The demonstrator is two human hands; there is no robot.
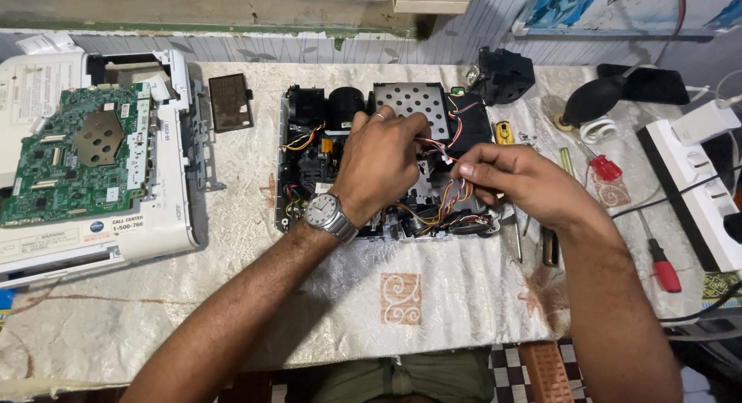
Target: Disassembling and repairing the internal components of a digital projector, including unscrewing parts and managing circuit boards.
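The left hand (pixel 380 162), with a wristwatch (pixel 331 215) on its wrist and a ring on one finger, rests over the middle of the opened device (pixel 386 162), its fingertips pinched on a bundle of coloured wires (pixel 437 149) just in front of the perforated metal plate (pixel 412 103). The right hand (pixel 514 180) comes in from the right and pinches the same wires between thumb and forefinger, close to a small white connector; the two hands almost touch. More red, yellow and black wires run along the device's near right edge.

The device sits in the middle of the desk (pixel 325 295), on a pale patterned cloth. To the far left lies a white casing with a green circuit board (pixel 73 152) exposed, and a small dark panel (pixel 230 102) lies between it and the device. To the right are a black air blower (pixel 595 100), a black block-shaped part (pixel 504 74) at the far edge, two red-handled screwdrivers (pixel 661 268), and a white power strip (pixel 699 190) near the right edge.
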